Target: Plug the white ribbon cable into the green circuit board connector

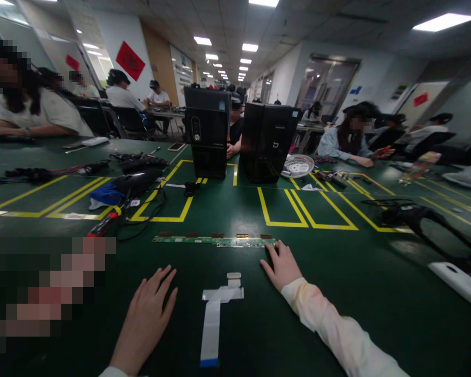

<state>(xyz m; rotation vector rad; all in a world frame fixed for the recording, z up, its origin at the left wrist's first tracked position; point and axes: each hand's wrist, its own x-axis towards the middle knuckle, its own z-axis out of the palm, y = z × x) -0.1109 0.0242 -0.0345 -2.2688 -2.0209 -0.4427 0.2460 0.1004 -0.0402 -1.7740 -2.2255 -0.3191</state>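
My left hand [153, 296] lies palm down on the dark green table, fingers stretched out and nothing in them. A white flat ribbon cable [211, 327], folded across itself, lies to the right of it, with a blue end toward me and a connector at the far end. Beyond the cable, a long narrow green circuit board [186, 240] runs sideways across the table. My right hand [284, 266] reaches to that board's right end, its fingers apart and the fingertips at or touching the edge. Both hands look open.
Two black computer towers [208, 133] [267, 141] stand beyond the yellow tape rectangles. A red-and-black screwdriver [104, 224] and black cables [145, 207] lie left. On the right are a black looped object [435, 225] and a white device [459, 285]. Several people sit around.
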